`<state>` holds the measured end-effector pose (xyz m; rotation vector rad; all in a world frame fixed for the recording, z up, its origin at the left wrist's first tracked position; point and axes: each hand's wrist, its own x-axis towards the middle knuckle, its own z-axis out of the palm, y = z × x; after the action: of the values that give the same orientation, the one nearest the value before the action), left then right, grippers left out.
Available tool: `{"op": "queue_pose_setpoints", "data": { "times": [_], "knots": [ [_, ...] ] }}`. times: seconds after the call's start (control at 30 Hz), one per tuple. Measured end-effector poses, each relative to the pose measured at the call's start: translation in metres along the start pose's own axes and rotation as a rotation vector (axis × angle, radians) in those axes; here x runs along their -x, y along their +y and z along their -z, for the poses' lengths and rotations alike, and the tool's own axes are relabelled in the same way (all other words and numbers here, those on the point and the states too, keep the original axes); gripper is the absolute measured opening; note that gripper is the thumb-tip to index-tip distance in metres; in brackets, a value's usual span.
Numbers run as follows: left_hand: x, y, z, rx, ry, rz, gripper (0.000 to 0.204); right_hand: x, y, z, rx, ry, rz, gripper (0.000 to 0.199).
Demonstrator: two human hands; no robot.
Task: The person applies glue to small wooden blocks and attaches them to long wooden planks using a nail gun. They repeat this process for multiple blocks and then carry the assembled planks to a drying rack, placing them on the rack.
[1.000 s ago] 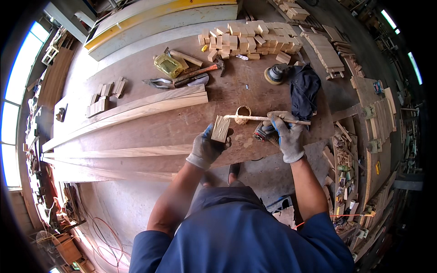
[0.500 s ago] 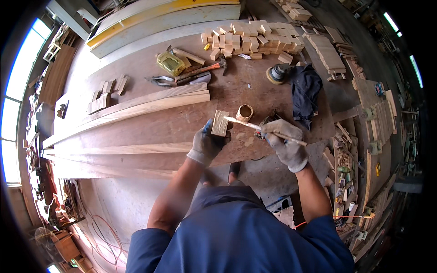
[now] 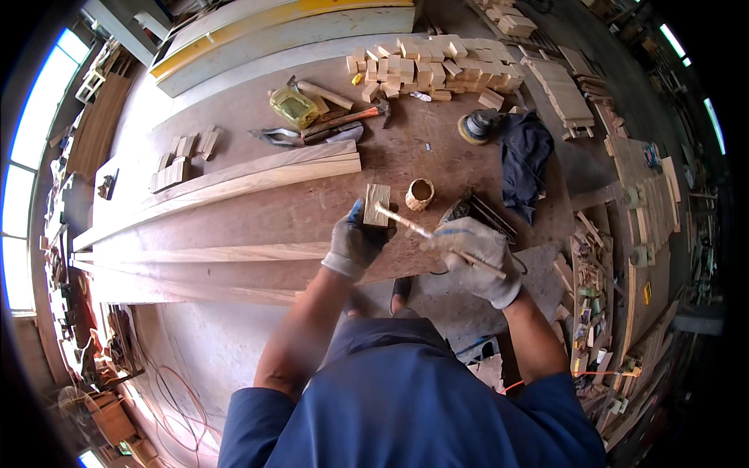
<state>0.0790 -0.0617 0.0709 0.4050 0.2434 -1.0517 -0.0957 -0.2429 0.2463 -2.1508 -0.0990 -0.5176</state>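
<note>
- The wood block was held above the table, clamped in the fingers of the left hand, as in the earlier view.
- The stick was gripped in the closed fingers of the right hand.
- The right hand had been drawn nearer the body; the stick, previously held almost crosswise, was slanted.
- The stick's tip had been shifted from the block's upper right corner onto its face.
- The cup, formerly crossed by the stick, was left uncovered, just right of the block.
</note>
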Motion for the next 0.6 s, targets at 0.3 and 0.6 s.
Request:
{"op": "queue_pose_setpoints", "data": {
  "times": [0.3,0.6],
  "knots": [
    [0.0,0.003,0.004,0.046,0.015,-0.016,0.048,0.002,0.007,-0.003,0.044,0.065,0.023,0.016],
    [0.002,0.001,-0.001,0.014,0.087,-0.023,0.048,-0.001,-0.004,-0.002,-0.001,0.009,-0.005,0.018]
  ]
}}
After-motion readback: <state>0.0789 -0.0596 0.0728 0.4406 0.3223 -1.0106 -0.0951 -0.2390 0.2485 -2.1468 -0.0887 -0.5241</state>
